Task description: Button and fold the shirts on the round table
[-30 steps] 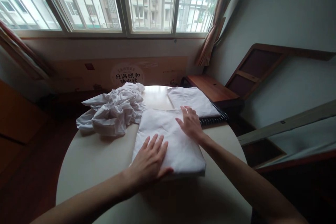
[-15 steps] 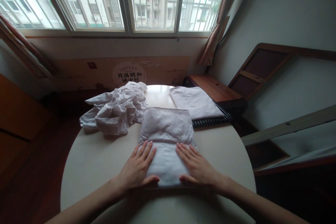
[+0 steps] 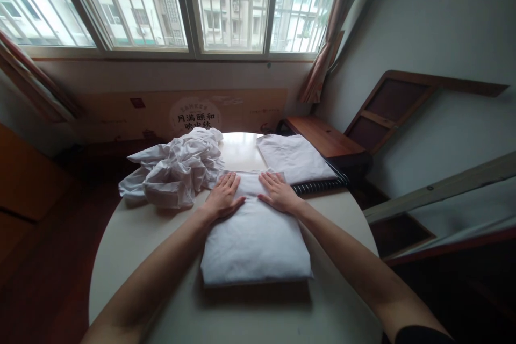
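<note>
In the head view, with 12 o'clock toward the window point(image 3: 229, 11), a folded white cloth point(image 3: 256, 247) lies at the middle of the round desk point(image 3: 129, 247), stretching toward 6 o'clock. The left hand point(image 3: 223, 196) rests palm-down near its 11 o'clock corner and the right hand point(image 3: 278, 193) near its 1 o'clock corner, both spread flat, fingers extended, gripping nothing. At the desk's 10 o'clock sits a crumpled white cloth point(image 3: 177, 172); at 1 o'clock, a second folded cloth point(image 3: 298, 158) lies over a black spiral-bound item point(image 3: 318, 186).
</note>
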A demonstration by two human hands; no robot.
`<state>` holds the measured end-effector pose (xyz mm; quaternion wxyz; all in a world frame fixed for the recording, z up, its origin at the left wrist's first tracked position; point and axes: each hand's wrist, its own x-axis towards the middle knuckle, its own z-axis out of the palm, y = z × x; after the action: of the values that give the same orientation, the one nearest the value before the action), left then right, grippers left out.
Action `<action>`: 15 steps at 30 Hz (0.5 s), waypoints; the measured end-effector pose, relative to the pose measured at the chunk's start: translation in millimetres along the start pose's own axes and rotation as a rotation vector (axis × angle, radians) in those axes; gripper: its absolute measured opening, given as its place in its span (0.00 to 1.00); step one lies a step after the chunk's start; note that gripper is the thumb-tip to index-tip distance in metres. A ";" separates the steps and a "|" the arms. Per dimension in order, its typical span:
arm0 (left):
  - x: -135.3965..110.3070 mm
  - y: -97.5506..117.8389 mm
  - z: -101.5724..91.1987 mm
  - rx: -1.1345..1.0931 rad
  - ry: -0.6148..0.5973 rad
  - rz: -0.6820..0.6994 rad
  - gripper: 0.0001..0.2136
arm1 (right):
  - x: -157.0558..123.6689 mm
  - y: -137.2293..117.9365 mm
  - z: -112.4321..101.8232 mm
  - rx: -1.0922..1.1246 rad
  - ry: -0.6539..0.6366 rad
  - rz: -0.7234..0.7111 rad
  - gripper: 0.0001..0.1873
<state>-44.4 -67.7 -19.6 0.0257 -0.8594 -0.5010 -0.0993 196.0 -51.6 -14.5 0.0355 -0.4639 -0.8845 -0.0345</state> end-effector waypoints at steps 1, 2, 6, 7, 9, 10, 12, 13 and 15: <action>-1.9 -4.9 -1.4 -0.005 -0.014 -0.012 0.35 | -6.5 7.1 -0.8 -0.018 0.001 0.028 0.39; -2.8 -8.8 -4.0 -0.010 -0.028 -0.022 0.36 | -12.4 13.0 -2.4 -0.032 0.000 0.060 0.40; -3.6 -8.7 -22.7 0.000 -0.052 -0.061 0.36 | -28.5 16.9 -14.5 -0.030 -0.015 0.191 0.43; -5.7 -3.8 -28.1 0.003 -0.043 -0.066 0.36 | -32.1 11.1 -18.7 -0.013 0.001 0.219 0.44; -14.7 10.6 -36.9 -0.011 -0.019 -0.025 0.36 | -41.0 -9.0 -27.2 0.052 0.062 0.210 0.45; -21.5 18.9 -39.4 -0.032 -0.025 0.034 0.36 | -46.4 -22.1 -30.6 0.101 0.087 0.152 0.44; -37.7 34.2 -39.8 -0.094 -0.093 0.197 0.35 | -58.5 -48.8 -34.3 0.213 0.073 -0.035 0.44; -46.3 39.8 -38.1 -0.124 -0.140 0.265 0.35 | -64.8 -59.7 -34.4 0.258 0.038 -0.118 0.44; -62.7 44.9 -33.0 -0.161 -0.207 0.320 0.36 | -77.2 -71.7 -31.3 0.302 -0.039 -0.195 0.45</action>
<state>-40.3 -148.5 2.9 -0.0791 -0.9329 -0.3485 -0.0446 181.8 -158.4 7.3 0.0841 -0.3660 -0.9209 0.1042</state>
